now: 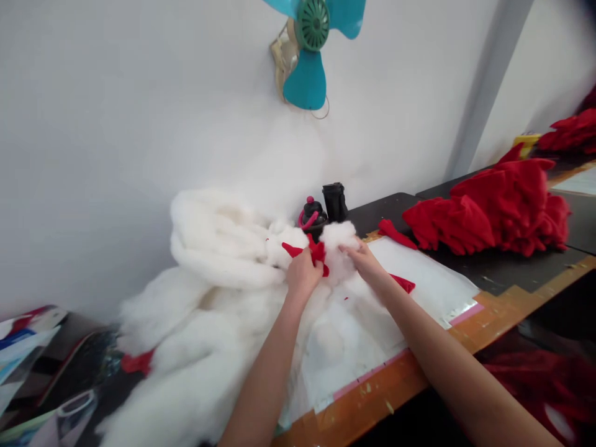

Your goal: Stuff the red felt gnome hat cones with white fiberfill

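My left hand is closed around a small red fabric piece with pointed ends, held over the white work sheet. Just to its right, my right hand pinches a tuft of white stuffing, its fingers partly sunk in the fluff. The tuft and the red piece are close together; whether they touch I cannot tell. A large heap of white stuffing spreads to the left of both hands. Behind my right forearm, another red fabric piece lies on the white sheet.
A big pile of red fabric pieces lies on the dark table at the right. A black cup-like container and a black object with a pink band stand near the wall. Above hangs a blue-bladed fan. Brown tape lines the table's front edge.
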A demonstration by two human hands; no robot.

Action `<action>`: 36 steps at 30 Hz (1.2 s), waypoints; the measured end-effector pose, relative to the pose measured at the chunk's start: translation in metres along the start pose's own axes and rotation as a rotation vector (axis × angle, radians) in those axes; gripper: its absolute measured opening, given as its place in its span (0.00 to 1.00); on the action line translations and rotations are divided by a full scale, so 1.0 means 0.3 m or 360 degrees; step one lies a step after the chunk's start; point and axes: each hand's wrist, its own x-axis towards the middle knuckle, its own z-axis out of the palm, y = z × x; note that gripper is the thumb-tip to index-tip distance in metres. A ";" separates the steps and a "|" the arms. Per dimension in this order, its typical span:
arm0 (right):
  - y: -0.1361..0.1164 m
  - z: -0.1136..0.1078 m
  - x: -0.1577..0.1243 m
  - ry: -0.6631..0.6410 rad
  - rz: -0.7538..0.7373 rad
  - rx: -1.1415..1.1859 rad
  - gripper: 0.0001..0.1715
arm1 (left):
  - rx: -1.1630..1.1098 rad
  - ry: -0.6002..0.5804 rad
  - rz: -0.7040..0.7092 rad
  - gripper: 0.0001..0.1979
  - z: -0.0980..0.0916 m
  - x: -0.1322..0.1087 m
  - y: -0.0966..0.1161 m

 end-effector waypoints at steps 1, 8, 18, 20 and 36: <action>-0.002 -0.003 -0.005 -0.0009 -0.0001 0.0025 0.24 | -0.0063 0.0047 -0.0031 0.05 0.003 0.011 -0.010; 0.009 -0.023 0.006 -0.0400 0.0107 -0.0184 0.09 | -0.1106 0.0091 0.0254 0.07 0.018 0.045 -0.043; 0.081 0.024 0.038 -0.0091 -0.0389 -0.0371 0.15 | -0.1150 0.0141 0.0642 0.08 0.022 0.000 0.021; 0.067 0.026 0.032 -0.0139 -0.0505 -0.0238 0.24 | -0.1165 0.0096 0.0736 0.10 0.025 -0.005 0.026; 0.021 -0.020 0.028 -0.0116 -0.0080 0.0081 0.22 | -0.0924 0.0034 0.0622 0.17 0.055 -0.007 0.008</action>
